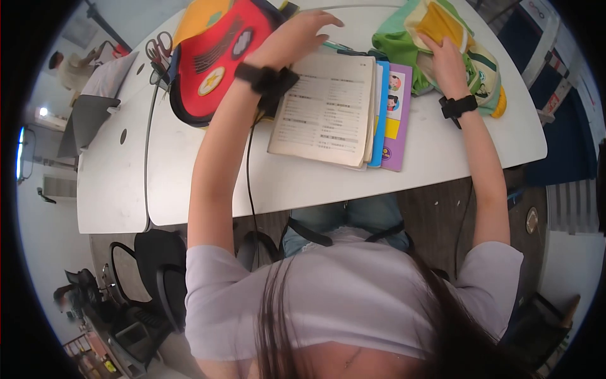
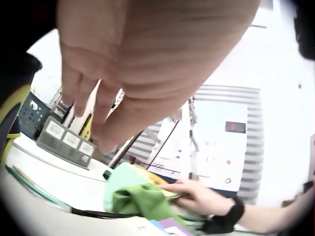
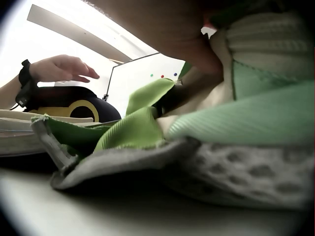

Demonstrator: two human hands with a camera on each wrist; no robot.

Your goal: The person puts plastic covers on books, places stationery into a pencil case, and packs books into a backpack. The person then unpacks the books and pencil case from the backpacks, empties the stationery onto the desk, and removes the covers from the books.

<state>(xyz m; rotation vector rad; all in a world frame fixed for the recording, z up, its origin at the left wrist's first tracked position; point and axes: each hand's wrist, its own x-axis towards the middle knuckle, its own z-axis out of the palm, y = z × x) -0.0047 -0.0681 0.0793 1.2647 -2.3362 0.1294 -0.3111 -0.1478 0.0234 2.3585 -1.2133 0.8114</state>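
Observation:
My left hand is raised over the top of an open book with printed pages, its fingers loosely extended and nothing in them. In the left wrist view the left hand fills the top. At the right, my right hand grips the fabric of a green and yellow backpack near its opening. The right wrist view shows the pale green bag cloth close up, with part of the right hand at the opening. Beneath the open book lie a blue book and a purple book.
A red backpack lies at the left, with scissors beside it. Pens lie behind the books, near a grey box. The white table has its front edge close to my body. A black cable hangs from the left wrist.

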